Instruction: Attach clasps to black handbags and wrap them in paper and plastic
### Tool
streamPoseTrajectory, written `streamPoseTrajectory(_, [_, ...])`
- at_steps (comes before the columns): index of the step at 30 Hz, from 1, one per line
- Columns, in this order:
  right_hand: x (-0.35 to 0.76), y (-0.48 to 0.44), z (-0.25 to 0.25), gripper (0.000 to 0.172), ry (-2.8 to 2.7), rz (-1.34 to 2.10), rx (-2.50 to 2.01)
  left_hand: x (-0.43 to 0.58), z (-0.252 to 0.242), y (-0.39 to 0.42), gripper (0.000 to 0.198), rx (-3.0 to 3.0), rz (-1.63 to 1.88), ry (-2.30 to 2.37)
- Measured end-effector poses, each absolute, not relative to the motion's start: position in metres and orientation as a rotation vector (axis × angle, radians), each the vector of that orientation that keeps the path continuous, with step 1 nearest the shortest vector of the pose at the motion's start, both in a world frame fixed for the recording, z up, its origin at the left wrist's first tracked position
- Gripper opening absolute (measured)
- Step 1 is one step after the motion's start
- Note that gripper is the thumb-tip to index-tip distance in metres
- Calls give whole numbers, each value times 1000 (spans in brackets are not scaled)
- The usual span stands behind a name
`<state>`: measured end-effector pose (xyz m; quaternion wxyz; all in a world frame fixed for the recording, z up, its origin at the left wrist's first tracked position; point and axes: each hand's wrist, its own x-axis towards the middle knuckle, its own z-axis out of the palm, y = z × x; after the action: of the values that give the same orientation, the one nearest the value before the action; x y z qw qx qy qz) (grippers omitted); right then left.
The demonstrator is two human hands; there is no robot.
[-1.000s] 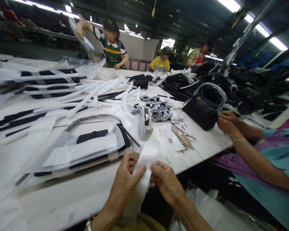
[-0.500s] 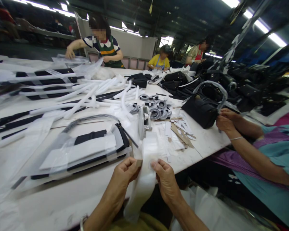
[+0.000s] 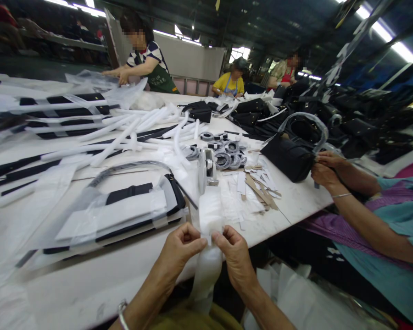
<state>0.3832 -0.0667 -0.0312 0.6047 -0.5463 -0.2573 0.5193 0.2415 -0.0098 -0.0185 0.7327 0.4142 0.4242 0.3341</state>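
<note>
A strip of translucent white wrapping film [image 3: 209, 263] hangs between my hands, reaching from the table edge down toward my lap. My left hand [image 3: 183, 245] pinches its left side, thumb against fingers. On the other side my right hand [image 3: 232, 247] pinches the strip too, the thumbs nearly meeting over it. The film is gathered narrow between them. Just beyond stands a tape dispenser [image 3: 207, 169]. Left of my hands lies a black handbag [image 3: 175, 195] with its handle wrapped in film and a white sheet over its body.
Coiled wrapped straps [image 3: 227, 151] and cardboard scraps [image 3: 259, 190] lie past the dispenser. White foam tubes [image 3: 137, 130] cover the back left of the table [image 3: 89, 293]. To my right a co-worker's hands [image 3: 326, 167] hold another black handbag [image 3: 289, 156]. Other people work across the table.
My hands have come closer together, the left moving right, and the film between them is now squeezed narrower. The brown piece at my left fingertips no longer shows. The co-worker across has leaned left.
</note>
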Motion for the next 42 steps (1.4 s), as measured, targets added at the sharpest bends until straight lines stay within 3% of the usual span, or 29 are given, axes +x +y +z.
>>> streamPoseTrajectory(19, [388,-65,-37,34,-658,1185,-1390,256,-28,-16,29,1091,874,1111])
streamPoseTrajectory(29, [380,-63,-34,35,-503,1256,-1195,254,-30,-22,44,739,740,837])
streamPoseTrajectory(34, [384,-63,-33,34,-464,1275,-1168,247,-24,-24,37,668,750,737])
streamPoseTrajectory(42, [386,-60,-29,34,-350,1356,-1052,247,-38,-25,48,969,790,629])
